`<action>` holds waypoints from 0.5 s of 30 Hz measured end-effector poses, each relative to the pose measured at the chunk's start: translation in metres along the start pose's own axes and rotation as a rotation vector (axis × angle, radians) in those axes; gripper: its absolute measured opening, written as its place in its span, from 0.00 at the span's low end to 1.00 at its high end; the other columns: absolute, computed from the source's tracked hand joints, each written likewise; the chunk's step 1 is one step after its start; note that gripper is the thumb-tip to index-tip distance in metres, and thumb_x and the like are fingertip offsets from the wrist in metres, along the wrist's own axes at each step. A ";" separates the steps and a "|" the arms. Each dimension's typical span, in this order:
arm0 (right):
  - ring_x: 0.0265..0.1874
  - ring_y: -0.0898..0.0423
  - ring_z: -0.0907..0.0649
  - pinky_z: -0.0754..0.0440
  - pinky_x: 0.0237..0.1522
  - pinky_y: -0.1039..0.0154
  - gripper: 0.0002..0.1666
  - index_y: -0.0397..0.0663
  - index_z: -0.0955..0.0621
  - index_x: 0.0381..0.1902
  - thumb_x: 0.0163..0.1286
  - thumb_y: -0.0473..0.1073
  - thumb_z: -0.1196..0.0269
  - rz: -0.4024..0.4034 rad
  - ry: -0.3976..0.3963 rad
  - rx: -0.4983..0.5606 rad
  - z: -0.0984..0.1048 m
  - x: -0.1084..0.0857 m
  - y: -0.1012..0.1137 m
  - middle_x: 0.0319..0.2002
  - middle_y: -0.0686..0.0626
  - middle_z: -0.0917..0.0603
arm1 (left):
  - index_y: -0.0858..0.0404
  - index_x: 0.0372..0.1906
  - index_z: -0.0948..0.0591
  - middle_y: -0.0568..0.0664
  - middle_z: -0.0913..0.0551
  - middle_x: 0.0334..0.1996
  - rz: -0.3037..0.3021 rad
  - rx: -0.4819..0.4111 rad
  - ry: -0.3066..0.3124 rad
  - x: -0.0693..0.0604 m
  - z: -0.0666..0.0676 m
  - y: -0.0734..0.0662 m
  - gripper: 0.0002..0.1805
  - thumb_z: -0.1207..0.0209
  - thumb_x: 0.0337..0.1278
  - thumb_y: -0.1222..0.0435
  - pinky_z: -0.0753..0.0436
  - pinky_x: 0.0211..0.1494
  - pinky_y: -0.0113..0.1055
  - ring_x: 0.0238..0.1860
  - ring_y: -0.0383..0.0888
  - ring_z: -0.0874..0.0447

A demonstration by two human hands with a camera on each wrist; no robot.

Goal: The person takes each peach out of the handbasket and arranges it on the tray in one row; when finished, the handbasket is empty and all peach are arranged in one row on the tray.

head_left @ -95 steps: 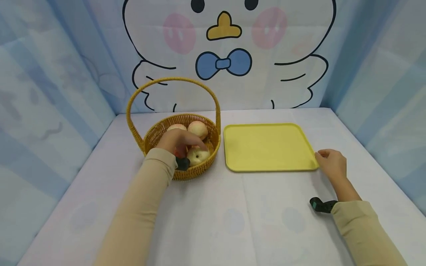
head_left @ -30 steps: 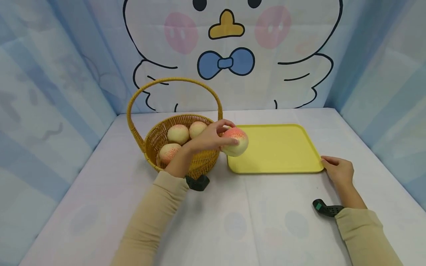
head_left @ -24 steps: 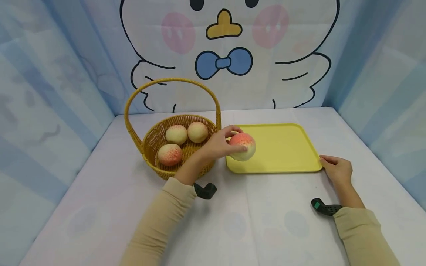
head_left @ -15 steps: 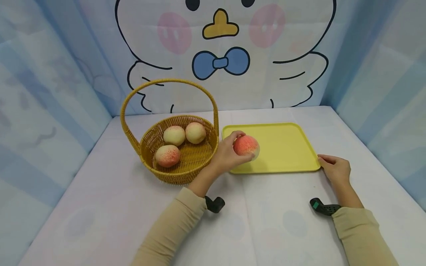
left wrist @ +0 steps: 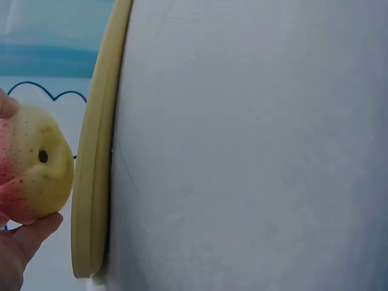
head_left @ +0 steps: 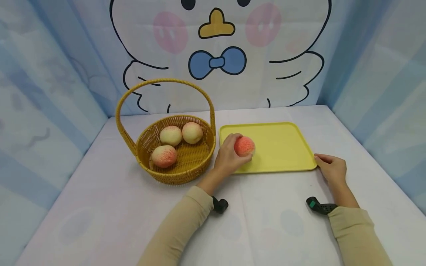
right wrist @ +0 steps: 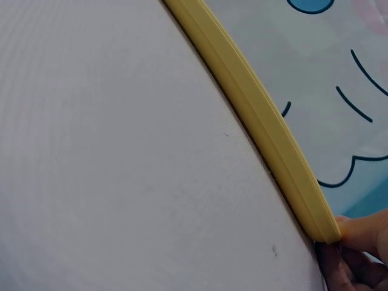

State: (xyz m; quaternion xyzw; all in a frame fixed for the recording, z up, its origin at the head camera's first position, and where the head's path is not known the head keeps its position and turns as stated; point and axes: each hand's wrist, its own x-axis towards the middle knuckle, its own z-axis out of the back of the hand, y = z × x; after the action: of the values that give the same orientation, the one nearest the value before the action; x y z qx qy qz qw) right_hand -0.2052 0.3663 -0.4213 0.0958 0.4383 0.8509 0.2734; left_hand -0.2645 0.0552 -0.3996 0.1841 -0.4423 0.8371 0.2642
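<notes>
My left hand (head_left: 229, 158) grips a pink and cream peach (head_left: 244, 146) at the left end of the yellow tray (head_left: 279, 146). In the left wrist view, thumb and fingers hold the peach (left wrist: 45, 167) from two sides, close to the tray's rim (left wrist: 94, 163); whether it touches the tray bottom is hidden. At the tray's right front corner, my right hand (head_left: 334, 170) pinches the rim. The right wrist view shows the thumb on the tray's corner (right wrist: 318, 221) with the other fingers curled below. Three peaches, one of them nearest the front (head_left: 164, 156), lie in the wicker basket (head_left: 178, 178).
The basket's tall arched handle (head_left: 165, 80) rises left of the tray. A pale cloth (head_left: 259, 221) covers the table. Behind and at both sides hang printed curtains (head_left: 233, 88). Each wrist wears a small black camera (head_left: 219, 205).
My left hand has lifted the peach out of the basket, carried it right and lowered it towards the tray's left part. My right hand stays at the tray's corner. The view has shifted slightly.
</notes>
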 end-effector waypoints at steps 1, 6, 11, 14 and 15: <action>0.51 0.51 0.28 0.30 0.34 0.78 0.24 0.37 0.24 0.56 0.69 0.47 0.46 0.001 -0.001 0.001 -0.001 0.000 0.000 0.54 0.39 0.25 | 0.61 0.51 0.28 0.48 0.26 0.45 -0.001 0.008 -0.001 0.000 -0.001 0.002 0.31 0.31 0.37 0.58 0.24 0.44 0.29 0.44 0.40 0.26; 0.54 0.49 0.29 0.29 0.35 0.77 0.24 0.38 0.25 0.57 0.69 0.47 0.47 -0.011 0.003 0.004 -0.002 -0.001 0.002 0.55 0.39 0.25 | 0.62 0.51 0.28 0.48 0.27 0.44 -0.009 0.028 0.005 0.001 -0.006 0.007 0.30 0.31 0.38 0.58 0.24 0.44 0.29 0.43 0.41 0.26; 0.51 0.51 0.28 0.31 0.32 0.79 0.24 0.38 0.25 0.57 0.69 0.48 0.47 -0.016 0.002 0.006 -0.002 0.000 0.002 0.55 0.39 0.25 | 0.61 0.52 0.28 0.49 0.28 0.45 0.025 0.037 0.028 0.000 -0.008 0.010 0.30 0.31 0.38 0.59 0.24 0.44 0.30 0.43 0.42 0.26; 0.49 0.54 0.28 0.31 0.31 0.80 0.24 0.38 0.24 0.56 0.69 0.48 0.47 -0.010 -0.004 0.006 -0.002 0.000 0.001 0.54 0.40 0.25 | 0.60 0.53 0.29 0.51 0.31 0.48 0.070 0.033 0.061 -0.001 -0.009 0.010 0.31 0.31 0.39 0.60 0.23 0.45 0.32 0.44 0.44 0.26; 0.48 0.54 0.28 0.31 0.32 0.79 0.24 0.39 0.24 0.56 0.69 0.48 0.46 -0.010 -0.008 0.004 -0.002 0.001 0.001 0.53 0.41 0.24 | 0.59 0.54 0.29 0.51 0.32 0.49 0.081 0.033 0.073 -0.001 -0.009 0.009 0.32 0.31 0.39 0.59 0.23 0.45 0.32 0.45 0.44 0.26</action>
State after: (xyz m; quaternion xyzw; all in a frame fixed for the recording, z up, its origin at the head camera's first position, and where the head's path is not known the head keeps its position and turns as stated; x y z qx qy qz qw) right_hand -0.2068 0.3651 -0.4219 0.0976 0.4391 0.8484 0.2790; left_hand -0.2701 0.0577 -0.4109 0.1398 -0.4256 0.8605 0.2427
